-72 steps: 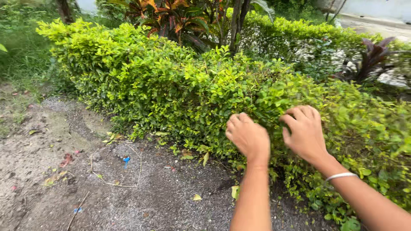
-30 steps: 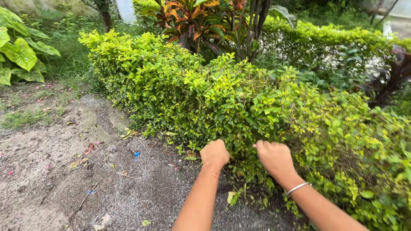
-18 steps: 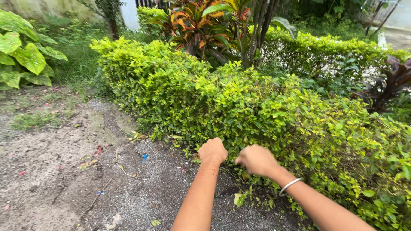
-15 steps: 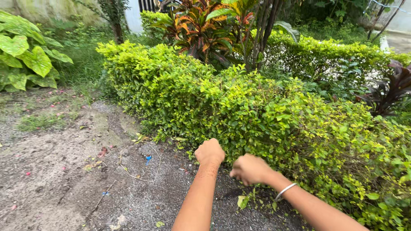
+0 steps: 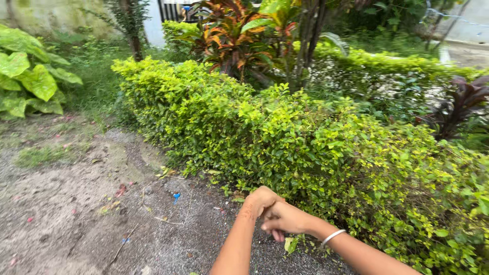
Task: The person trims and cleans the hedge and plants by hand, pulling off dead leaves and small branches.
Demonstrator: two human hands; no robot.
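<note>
Low yellow-green leafy hedge [image 5: 305,137]: runs diagonally across frame, bordering bare grey-brown gravel ground [image 5: 76,203]. Left hand [image 5: 261,199]: fingers curled closed at hedge base, contents not discernible. Right hand [image 5: 285,219]: touching left hand, fingers curled together; thin silver metal bangle [image 5: 332,236] on wrist. Orange-red croton plant [image 5: 229,35] behind hedge.

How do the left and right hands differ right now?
The left hand is a fist, knuckles toward the hedge; the right hand lies across it, fingers curled below. The right wrist wears a silver bangle; the left is bare. Both meet low at the hedge's base.
</note>
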